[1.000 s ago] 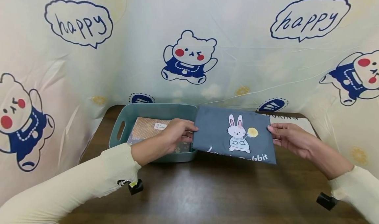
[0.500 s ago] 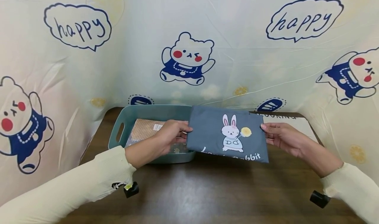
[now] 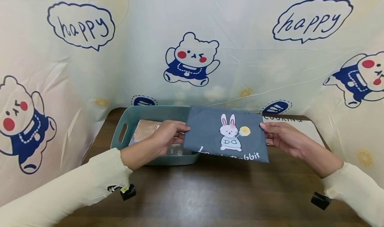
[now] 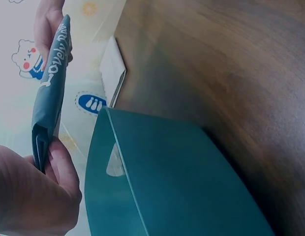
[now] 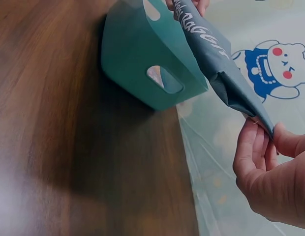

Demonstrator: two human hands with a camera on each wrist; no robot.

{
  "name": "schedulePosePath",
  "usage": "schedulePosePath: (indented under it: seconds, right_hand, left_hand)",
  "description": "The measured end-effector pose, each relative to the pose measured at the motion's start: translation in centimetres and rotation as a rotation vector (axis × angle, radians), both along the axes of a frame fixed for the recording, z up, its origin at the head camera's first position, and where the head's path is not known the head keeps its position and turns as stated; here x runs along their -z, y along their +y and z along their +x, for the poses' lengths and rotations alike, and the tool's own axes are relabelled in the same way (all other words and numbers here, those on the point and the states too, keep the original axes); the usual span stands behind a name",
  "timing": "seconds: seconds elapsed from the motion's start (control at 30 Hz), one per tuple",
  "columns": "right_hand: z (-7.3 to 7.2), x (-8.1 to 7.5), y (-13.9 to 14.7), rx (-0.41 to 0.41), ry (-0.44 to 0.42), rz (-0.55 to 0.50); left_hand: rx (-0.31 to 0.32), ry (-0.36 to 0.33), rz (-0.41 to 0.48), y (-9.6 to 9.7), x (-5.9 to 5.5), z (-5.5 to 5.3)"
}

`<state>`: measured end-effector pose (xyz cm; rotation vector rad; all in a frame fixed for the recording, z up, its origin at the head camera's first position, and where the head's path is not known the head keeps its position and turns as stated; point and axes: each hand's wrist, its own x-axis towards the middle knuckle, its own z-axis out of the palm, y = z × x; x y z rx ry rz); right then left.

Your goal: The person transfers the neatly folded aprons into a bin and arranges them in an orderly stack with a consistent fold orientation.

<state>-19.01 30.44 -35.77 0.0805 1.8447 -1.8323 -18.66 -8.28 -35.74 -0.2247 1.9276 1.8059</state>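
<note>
Between both hands hangs a folded grey-blue cloth (image 3: 207, 130) printed with a white rabbit, a yellow flower and lettering. My left hand (image 3: 169, 135) pinches its left edge, thumb on the near face. At the opposite edge, my right hand (image 3: 285, 137) pinches the cloth between thumb and fingers; the right wrist view shows this grip on the folded corner closely. The cloth is held up above the table, its left end overlapping the right end of a teal basket (image 3: 177, 159) in the head view. Inside the basket lie patterned folded fabrics (image 3: 147, 128), partly hidden by my left hand.
Behind my right hand, a white folded cloth (image 3: 309, 130) with "COOKING" lettering lies on the brown wooden table (image 3: 192, 193). A printed curtain (image 3: 240, 53) encloses the back and sides. The basket has handle cutouts in its end walls.
Both hands have carried the grey-blue cloth leftward, so it overlaps more of the basket's right end. The grips look the same.
</note>
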Motion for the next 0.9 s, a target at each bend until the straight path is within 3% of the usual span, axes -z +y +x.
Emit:
schedulePosePath:
  seconds: [0.77, 0.9]
  right_hand:
    - [-2.1, -0.2, -4.7, -0.007, -0.007, -0.040]
    - [-2.4, -0.2, -5.5, -0.010, -0.002, -0.021]
  left_hand:
    - [-0.089, -0.006, -0.054, -3.5, -0.8, 0.1]
    - [-0.135, -0.003, -0.056, -4.0, -0.6, 0.2]
